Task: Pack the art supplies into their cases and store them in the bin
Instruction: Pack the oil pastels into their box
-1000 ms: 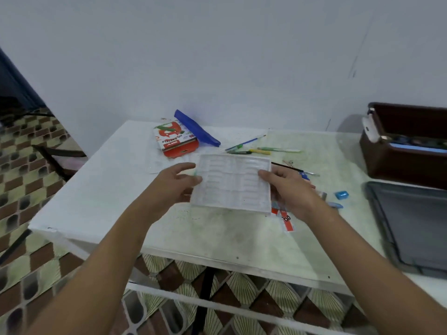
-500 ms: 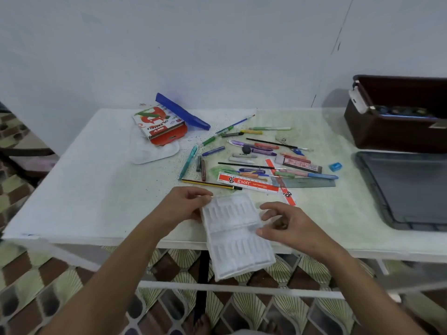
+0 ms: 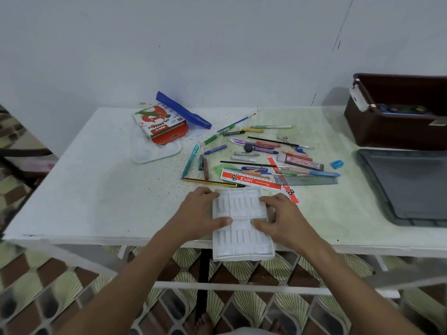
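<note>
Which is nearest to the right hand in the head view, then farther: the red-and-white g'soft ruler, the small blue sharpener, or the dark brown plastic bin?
From the right hand:
1. Red-and-white g'soft ruler, just beyond the fingers.
2. Small blue sharpener, farther right and back.
3. Dark brown plastic bin, at the far right by the wall.

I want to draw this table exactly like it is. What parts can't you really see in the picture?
All from the head view:
- Brown bin: cut off by the right edge; its contents are mostly hidden behind its wall.
- Grey lid: also cut off at the right edge.
- White plastic tray: both sides covered by the left hand and right hand.
- Oil pastel box: small print too tiny to read.
- Clear palette: partly under that box.
</note>
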